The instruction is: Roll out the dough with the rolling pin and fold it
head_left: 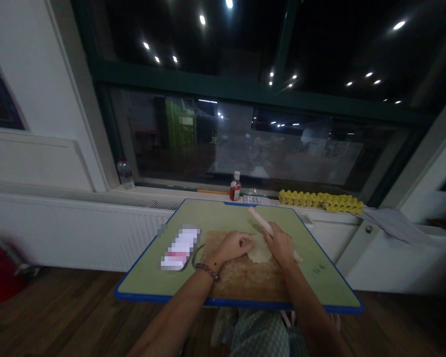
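Note:
A flattened sheet of pale dough (260, 254) lies on a floured wooden board (250, 282). My left hand (232, 248) is curled at the dough's left edge, thumb and fingers pinched together on it. Wrapped round a pale rolling pin (259, 219) is my right hand (279, 244), at the dough's right side. The pin slants from the far left to the near right, and its near end shows past my hand. Part of the dough and the pin's middle are hidden by my hands.
The board rests on a green table (148, 277) with a blue rim. A blurred phone-like object (181, 249) lies left of the board. On the windowsill stand a small bottle (235, 186), a yellow egg tray (319, 201) and a plastic bottle (125, 173). A radiator (78, 233) is behind.

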Demonstrator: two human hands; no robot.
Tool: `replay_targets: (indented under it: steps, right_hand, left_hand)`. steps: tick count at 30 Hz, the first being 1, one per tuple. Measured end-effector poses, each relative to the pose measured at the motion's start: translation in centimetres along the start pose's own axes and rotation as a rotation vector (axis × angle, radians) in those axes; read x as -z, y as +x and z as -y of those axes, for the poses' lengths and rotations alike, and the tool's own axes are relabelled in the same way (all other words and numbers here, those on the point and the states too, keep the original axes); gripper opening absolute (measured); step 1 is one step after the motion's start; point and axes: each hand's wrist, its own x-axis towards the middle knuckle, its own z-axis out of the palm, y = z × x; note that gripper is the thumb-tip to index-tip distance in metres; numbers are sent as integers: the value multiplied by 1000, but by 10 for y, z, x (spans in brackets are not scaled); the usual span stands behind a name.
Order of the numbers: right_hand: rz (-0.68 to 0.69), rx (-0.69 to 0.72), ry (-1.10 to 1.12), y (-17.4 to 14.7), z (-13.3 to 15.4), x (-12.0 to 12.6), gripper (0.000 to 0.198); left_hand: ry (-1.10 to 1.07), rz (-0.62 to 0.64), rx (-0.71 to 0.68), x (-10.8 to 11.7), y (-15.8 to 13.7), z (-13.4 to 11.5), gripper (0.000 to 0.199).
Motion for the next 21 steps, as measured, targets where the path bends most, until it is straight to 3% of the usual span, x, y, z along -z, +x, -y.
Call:
replay_targets:
  steps: [3, 5, 8, 14, 21]
  right_hand:
    - [17, 4, -18, 0, 1, 2, 26]
    - [23, 5, -29, 1, 1, 2, 26]
    - [14, -8, -36, 1, 1, 2, 24]
    - [68, -19, -66, 1, 2, 3, 24]
    - [128, 63, -88, 1, 2, 5, 25]
  left_hand:
    - [119, -113, -15, 4, 3, -3, 17]
    - [194, -147, -59, 5, 5, -2, 12]
    - [294, -177, -96, 3, 6, 5, 18]
    - [342, -143, -2, -1, 5, 12, 23]
    - [362, -139, -18, -2, 5, 13, 24]
